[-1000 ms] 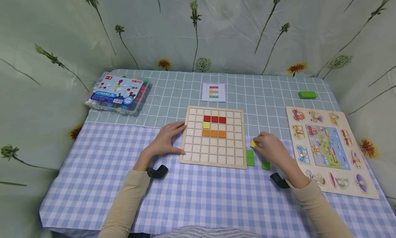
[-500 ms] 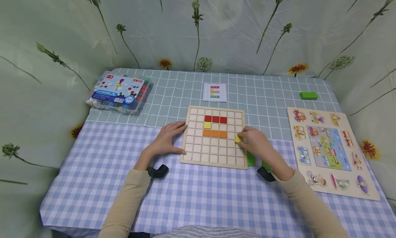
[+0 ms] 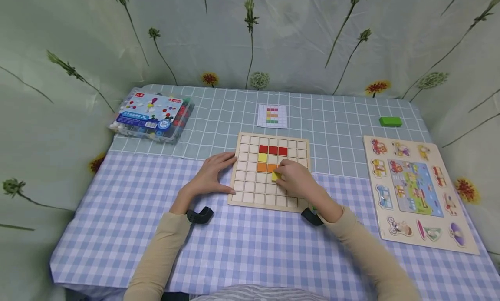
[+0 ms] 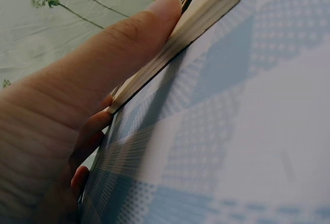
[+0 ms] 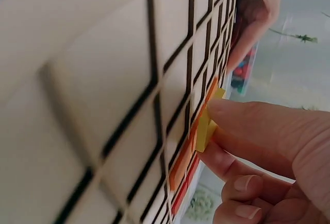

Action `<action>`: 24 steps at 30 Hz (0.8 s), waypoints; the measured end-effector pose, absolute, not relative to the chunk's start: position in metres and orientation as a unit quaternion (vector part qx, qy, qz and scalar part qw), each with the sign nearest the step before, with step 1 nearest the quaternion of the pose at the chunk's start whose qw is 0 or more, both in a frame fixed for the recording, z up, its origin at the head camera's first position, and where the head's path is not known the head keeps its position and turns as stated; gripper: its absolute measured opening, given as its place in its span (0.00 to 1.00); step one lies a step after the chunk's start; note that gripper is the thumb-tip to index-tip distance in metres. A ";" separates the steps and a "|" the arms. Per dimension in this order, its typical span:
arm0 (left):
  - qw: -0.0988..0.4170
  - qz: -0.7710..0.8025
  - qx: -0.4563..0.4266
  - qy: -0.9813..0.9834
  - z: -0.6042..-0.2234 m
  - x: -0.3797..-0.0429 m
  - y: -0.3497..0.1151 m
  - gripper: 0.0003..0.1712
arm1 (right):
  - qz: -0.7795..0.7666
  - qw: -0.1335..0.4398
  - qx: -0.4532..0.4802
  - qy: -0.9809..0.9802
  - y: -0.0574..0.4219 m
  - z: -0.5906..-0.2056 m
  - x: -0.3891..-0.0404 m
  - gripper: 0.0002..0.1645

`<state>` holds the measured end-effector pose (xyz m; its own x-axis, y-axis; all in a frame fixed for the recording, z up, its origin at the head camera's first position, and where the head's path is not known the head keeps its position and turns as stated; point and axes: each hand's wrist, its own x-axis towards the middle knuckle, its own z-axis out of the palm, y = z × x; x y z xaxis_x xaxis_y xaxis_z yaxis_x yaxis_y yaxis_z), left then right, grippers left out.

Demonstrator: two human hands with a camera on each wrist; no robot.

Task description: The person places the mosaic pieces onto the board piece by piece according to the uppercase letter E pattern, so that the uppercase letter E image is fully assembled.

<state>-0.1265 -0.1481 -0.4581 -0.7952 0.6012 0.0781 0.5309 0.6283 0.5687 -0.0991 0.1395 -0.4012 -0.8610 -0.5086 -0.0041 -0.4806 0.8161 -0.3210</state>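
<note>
My right hand (image 3: 298, 178) pinches a yellow square tile (image 5: 209, 123) between thumb and fingertips, close over the wooden grid board (image 3: 244, 196). Beside that tile lie orange tiles (image 3: 267, 167) in one row of the grid; the hand hides part of this row. Farther up sit a row of red tiles (image 3: 273, 150) and a single yellow tile (image 3: 262, 157) in the cell under the leftmost red one. At the board's left side, my left hand (image 3: 211, 174) rests with fingers spread, its thumb (image 4: 139, 33) touching the board's edge in the left wrist view.
Behind the board lies a small pattern card (image 3: 272, 116) with coloured squares. A clear plastic case (image 3: 152, 115) stands at the back left. On the right are a wooden vehicle puzzle (image 3: 416, 192) and a green block (image 3: 390, 121). A black wrist mount (image 3: 311, 216) sits under my right wrist.
From right of the board, my right hand has carried the yellow tile leftward over the grid to the orange row. My left hand stays at the board's left edge.
</note>
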 end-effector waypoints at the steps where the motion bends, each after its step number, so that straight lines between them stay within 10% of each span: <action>1: 0.060 0.295 0.314 0.901 -0.458 -0.127 -0.149 0.60 | -0.156 0.046 -0.263 0.951 0.135 -0.401 -0.100 0.13; 24: 0.064 0.288 0.312 0.903 -0.455 -0.127 -0.148 0.60 | -0.172 0.037 -0.278 0.944 0.111 -0.408 -0.104 0.10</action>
